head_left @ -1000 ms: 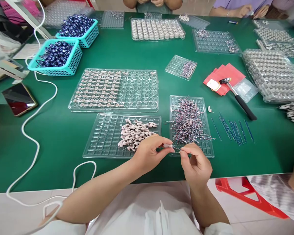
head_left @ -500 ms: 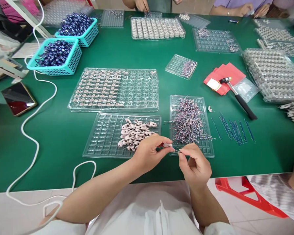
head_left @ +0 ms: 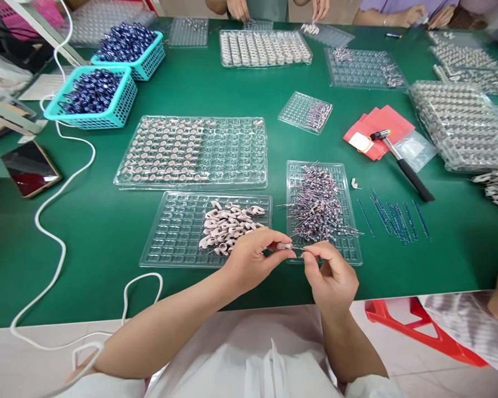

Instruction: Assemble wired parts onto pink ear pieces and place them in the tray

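Observation:
Between the thumb and fingertips of my left hand (head_left: 251,260) is a small pinkish-white earbud shell (head_left: 285,246). Thin wires (head_left: 297,249) run from its end to my right hand (head_left: 332,273), which pinches them in closed fingertips; the exact wire ends are too small to make out. Behind my left hand, a heap of similar earbud shells (head_left: 228,224) lies on a clear plastic tray (head_left: 174,232). Just beyond my right hand, a pile of small wired parts (head_left: 318,204) with thin red and dark leads covers another clear tray (head_left: 352,221).
A large tray (head_left: 232,149) partly filled with shells lies farther back. Blue baskets (head_left: 124,105) hold shiny dark-blue pieces. To the right are a hammer (head_left: 410,174), red packets (head_left: 385,127) and blue strips (head_left: 394,221). A white cable (head_left: 45,232) and phone (head_left: 31,168) lie left. Co-workers' hands (head_left: 237,10) show opposite.
My hands stay almost in place; the wires between them now look straighter and more level. Across the table, a co-worker's hand has come down onto white pieces.

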Tool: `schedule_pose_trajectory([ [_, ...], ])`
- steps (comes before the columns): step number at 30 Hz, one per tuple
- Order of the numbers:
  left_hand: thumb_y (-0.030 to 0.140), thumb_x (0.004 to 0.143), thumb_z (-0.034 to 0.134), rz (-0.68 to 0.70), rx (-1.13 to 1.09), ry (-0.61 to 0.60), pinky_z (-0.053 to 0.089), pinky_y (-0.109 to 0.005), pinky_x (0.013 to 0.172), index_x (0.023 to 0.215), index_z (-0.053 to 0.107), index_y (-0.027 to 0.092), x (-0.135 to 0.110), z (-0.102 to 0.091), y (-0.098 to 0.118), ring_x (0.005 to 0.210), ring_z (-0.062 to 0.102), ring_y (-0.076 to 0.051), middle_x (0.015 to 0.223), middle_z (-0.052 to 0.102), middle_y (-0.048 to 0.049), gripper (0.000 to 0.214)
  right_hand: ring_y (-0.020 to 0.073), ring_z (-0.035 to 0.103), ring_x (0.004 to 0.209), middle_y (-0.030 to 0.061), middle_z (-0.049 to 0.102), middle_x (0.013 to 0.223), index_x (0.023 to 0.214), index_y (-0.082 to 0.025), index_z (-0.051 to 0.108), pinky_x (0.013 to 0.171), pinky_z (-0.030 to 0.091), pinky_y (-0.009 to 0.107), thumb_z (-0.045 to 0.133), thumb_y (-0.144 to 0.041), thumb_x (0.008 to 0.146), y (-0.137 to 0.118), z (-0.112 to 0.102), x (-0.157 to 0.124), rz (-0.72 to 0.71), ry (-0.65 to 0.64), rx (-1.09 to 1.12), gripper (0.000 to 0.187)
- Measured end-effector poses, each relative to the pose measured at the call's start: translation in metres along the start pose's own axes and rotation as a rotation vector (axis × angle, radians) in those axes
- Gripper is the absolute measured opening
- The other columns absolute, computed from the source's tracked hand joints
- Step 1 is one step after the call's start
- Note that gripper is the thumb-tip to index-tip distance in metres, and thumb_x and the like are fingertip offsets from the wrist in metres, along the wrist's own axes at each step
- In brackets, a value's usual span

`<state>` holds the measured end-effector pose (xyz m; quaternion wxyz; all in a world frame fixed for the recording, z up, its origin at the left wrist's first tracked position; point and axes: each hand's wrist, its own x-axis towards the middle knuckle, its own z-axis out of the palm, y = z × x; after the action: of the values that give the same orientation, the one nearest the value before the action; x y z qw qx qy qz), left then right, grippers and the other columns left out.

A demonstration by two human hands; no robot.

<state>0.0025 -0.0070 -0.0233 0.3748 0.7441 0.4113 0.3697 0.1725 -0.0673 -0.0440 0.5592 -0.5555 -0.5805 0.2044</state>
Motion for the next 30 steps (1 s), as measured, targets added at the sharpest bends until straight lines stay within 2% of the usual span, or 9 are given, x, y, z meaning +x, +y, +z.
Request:
schedule_pose_trajectory([
  [10, 0.025, 0.09, 0.072, 0.085, 0.06, 0.014, 0.052, -0.025, 0.063, 0.094, 0.072, 0.018, -0.001, 0.001, -0.003, 0.067, 0.067, -0.014, 0.073, 0.074, -0.0019, 0.008, 0.0153, 0.065, 0.068, 0.0005, 0.072, 0.076, 0.092, -0.023, 0.069, 0.067, 0.054, 0.032, 0.064, -0.012, 0.088, -0.002, 0.003, 0.005, -0.087, -0.073, -0.111, 0.013],
  [18, 0.017, 0.091, 0.069, 0.327, 0.191, 0.032, 0.052, -0.026, 0.063, 0.098, 0.07, 0.018, 0.002, -0.001, -0.011, 0.067, 0.066, -0.015, 0.077, 0.077, -0.0038, 0.007, 0.014, 0.063, 0.068, -0.0005, 0.07, 0.077, 0.089, -0.023, 0.066, 0.069, 0.051, 0.032, 0.064, -0.011, 0.089, 0.002, 0.001, 0.005, -0.09, -0.147, -0.148, 0.012],
  [25, 0.018, 0.094, 0.064, 0.344, 0.243, -0.015, 0.055, -0.028, 0.065, 0.101, 0.072, 0.018, 0.002, -0.003, -0.014, 0.071, 0.068, -0.017, 0.08, 0.077, -0.0064, 0.011, 0.0133, 0.062, 0.067, -0.001, 0.07, 0.074, 0.088, -0.023, 0.067, 0.068, 0.051, 0.031, 0.063, -0.013, 0.09, 0.002, 0.0, 0.008, -0.067, -0.205, -0.176, 0.011],
  [30, 0.017, 0.094, 0.063, 0.35, 0.246, -0.031, 0.056, -0.028, 0.064, 0.1, 0.072, 0.017, 0.002, -0.002, -0.015, 0.07, 0.068, -0.017, 0.081, 0.078, -0.0062, 0.01, 0.0157, 0.068, 0.076, 0.0027, 0.076, 0.088, 0.103, -0.023, 0.069, 0.072, 0.054, 0.033, 0.064, -0.011, 0.092, 0.007, -0.001, 0.007, -0.143, -0.259, -0.153, 0.017],
])
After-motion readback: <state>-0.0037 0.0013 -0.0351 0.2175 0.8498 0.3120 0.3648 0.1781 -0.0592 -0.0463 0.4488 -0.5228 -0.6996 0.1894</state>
